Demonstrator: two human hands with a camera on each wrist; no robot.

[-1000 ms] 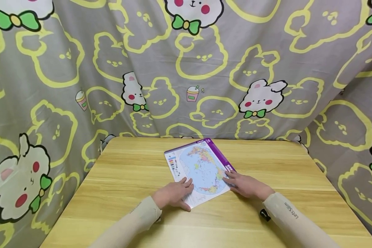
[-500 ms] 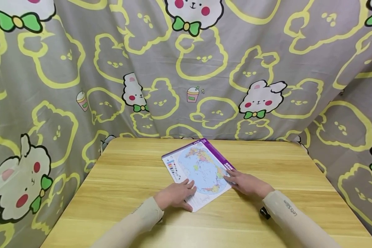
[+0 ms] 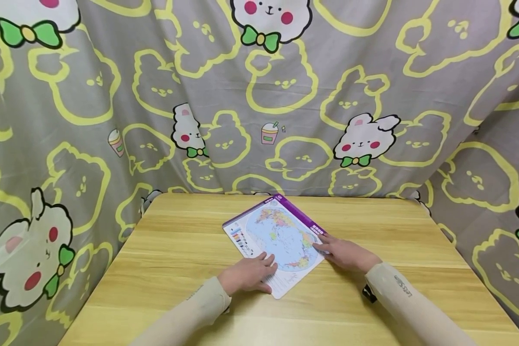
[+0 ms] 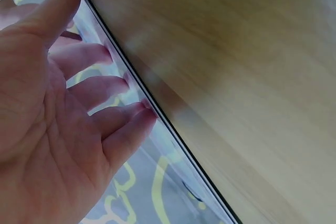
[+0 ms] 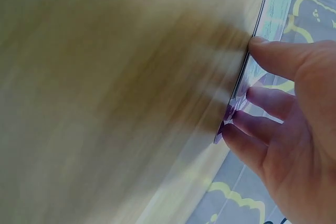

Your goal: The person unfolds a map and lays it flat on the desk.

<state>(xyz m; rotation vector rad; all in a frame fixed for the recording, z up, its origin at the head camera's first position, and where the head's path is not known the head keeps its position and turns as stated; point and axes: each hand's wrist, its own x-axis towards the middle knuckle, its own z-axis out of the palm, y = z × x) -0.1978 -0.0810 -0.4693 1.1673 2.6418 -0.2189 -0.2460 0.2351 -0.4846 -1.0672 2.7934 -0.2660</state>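
Observation:
A thin, glossy world map (image 3: 281, 240) with a purple border strip lies flat on the wooden table (image 3: 177, 250), turned at an angle. My left hand (image 3: 246, 275) rests on its lower-left part, fingers spread and relaxed, thumb by the edge. On the opposite side, my right hand (image 3: 348, 253) touches the border and right corner with its fingertips. In the left wrist view, the left fingertips press on the map's shiny face near its dark edge (image 4: 173, 132). The right wrist view has the right thumb and fingertips against the map's edge (image 5: 242, 72).
A grey curtain (image 3: 302, 86) with yellow outlines and white bunny faces hangs behind the table and along both sides. A black strap (image 3: 369, 293) shows under the right wrist.
The map has turned counterclockwise on the table: its top corner moved left and its bottom corner right. My left hand shifted slightly right with it; the right hand has barely moved.

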